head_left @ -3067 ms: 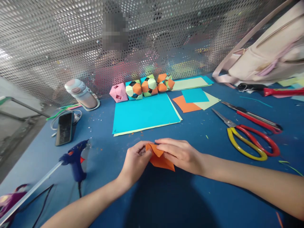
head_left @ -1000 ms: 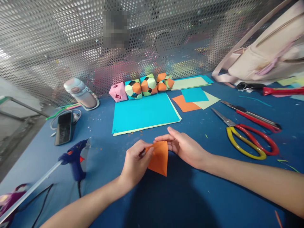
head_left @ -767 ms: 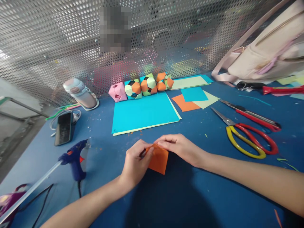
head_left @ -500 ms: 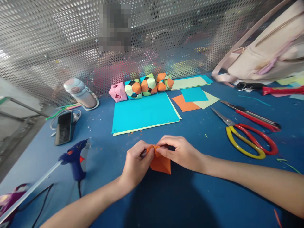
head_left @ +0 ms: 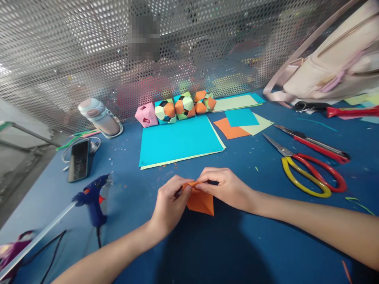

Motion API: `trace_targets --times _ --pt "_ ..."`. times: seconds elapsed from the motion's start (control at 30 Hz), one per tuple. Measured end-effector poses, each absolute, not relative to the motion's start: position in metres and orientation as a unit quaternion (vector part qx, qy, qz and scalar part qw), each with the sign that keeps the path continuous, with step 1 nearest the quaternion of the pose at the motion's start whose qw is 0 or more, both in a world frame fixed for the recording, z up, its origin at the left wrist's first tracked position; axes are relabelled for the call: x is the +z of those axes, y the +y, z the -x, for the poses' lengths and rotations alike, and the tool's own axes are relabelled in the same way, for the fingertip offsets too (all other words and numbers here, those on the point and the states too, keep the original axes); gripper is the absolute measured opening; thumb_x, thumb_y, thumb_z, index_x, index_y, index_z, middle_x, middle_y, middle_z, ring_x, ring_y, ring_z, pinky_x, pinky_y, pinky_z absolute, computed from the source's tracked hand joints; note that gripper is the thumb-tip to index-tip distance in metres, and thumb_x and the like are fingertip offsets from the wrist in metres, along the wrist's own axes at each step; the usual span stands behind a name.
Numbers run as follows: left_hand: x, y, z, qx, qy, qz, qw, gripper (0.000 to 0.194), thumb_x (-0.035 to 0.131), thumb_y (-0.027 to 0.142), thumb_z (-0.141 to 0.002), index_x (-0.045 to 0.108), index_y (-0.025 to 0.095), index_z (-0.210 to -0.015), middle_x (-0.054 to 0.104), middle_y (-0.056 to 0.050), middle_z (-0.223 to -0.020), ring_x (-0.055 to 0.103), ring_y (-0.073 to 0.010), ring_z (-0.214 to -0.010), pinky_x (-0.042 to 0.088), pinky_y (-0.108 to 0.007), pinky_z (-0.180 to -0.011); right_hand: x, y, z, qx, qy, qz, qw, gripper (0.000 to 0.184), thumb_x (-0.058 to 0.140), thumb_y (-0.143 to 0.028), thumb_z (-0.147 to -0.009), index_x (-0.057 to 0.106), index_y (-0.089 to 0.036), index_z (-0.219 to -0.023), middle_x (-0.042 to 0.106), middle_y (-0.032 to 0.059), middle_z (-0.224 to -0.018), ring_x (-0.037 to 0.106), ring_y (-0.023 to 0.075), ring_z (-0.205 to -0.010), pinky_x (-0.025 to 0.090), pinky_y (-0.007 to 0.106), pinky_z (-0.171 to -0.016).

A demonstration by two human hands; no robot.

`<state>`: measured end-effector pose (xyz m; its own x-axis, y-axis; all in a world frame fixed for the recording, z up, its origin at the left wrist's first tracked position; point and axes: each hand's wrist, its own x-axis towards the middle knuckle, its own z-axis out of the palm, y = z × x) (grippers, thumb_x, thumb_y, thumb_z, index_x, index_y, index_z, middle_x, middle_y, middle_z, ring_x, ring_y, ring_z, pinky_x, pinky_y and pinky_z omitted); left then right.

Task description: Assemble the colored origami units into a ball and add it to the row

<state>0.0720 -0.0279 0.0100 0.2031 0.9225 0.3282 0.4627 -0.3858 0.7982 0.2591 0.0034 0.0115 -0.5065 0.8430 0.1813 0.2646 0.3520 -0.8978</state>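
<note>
A creased piece of orange paper [head_left: 201,202] is held between my two hands, over the near middle of the blue table. My left hand [head_left: 170,201] pinches its upper left edge between thumb and fingers. At the upper right edge, the thumb and fingertips of my right hand [head_left: 223,184] pinch the same paper. The top edge is folded between the fingertips, while the lower part hangs down toward me with a pointed corner at the right. Fingers cover part of the fold.
Beyond my hands lies a stack of blue sheets [head_left: 180,142], with folded paper balls [head_left: 185,105] behind it. Square papers [head_left: 241,117], scissors [head_left: 308,173] and a utility knife [head_left: 315,144] are at right. To the left are a glue gun [head_left: 94,197], phone [head_left: 79,159] and bottle [head_left: 99,116].
The small fold at the paper's top edge has been pressed flatter between my fingertips. My right fingers shifted slightly; both hands keep hold of the paper.
</note>
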Motion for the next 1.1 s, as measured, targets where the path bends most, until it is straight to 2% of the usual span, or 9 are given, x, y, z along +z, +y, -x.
trace_targets --times 0.2,0.43,0.7,0.87,1.1 --pt "0.0119 -0.0273 -0.0731 0.411 0.471 -0.723 0.295 0.018 0.056 0.011 -0.086 0.072 0.017 -0.091 0.069 -0.005 -0.080 0.063 -0.0120 -0.070 0.047 -0.020 -0.061 0.0107 0.0036 -0.2595 0.455 -0.734 0.370 0.343 0.021 0.060 -0.031 -0.088 0.071 -0.017 -0.077 0.067 0.0041 -0.077 0.062 0.0159 -0.071 0.046 0.028 -0.064" --pt "0.0178 -0.0296 -0.0777 0.400 0.483 -0.713 0.314 0.017 0.057 0.013 -0.082 0.072 0.016 -0.090 0.069 -0.005 -0.080 0.063 -0.0119 -0.068 0.048 -0.019 -0.057 0.0114 0.0036 -0.2595 0.447 -0.731 0.379 0.350 0.021 0.061 -0.027 -0.087 0.069 -0.016 -0.071 0.066 0.0035 -0.074 0.061 0.0150 -0.068 0.045 0.027 -0.062" --pt "0.0139 -0.0247 -0.0724 0.417 0.459 -0.723 0.305 0.016 0.060 0.020 -0.087 0.075 0.018 -0.082 0.072 -0.006 -0.074 0.066 -0.0136 -0.066 0.052 -0.022 -0.061 0.0113 0.0026 -0.2587 0.438 -0.745 0.363 0.347 0.023 0.059 -0.030 -0.089 0.071 -0.016 -0.076 0.067 0.0048 -0.076 0.061 0.0151 -0.069 0.047 0.027 -0.062" --pt "0.0143 -0.0231 -0.0716 0.440 0.473 -0.706 0.291 0.014 0.061 0.017 -0.085 0.074 0.018 -0.078 0.074 -0.005 -0.076 0.067 -0.0136 -0.068 0.054 -0.021 -0.064 0.0127 0.0042 -0.2590 0.426 -0.748 0.385 0.334 0.018 0.058 -0.027 -0.088 0.072 -0.016 -0.086 0.067 0.0040 -0.078 0.062 0.0155 -0.073 0.048 0.027 -0.065" --pt "0.0151 -0.0236 -0.0729 0.416 0.500 -0.679 0.340 0.013 0.062 0.023 -0.084 0.074 0.018 -0.085 0.074 -0.005 -0.081 0.068 -0.0142 -0.072 0.054 -0.022 -0.065 0.0109 0.0060 -0.2600 0.397 -0.751 0.389 0.357 0.021 0.055 -0.023 -0.089 0.072 -0.018 -0.079 0.071 0.0043 -0.079 0.065 0.0156 -0.073 0.050 0.027 -0.068"
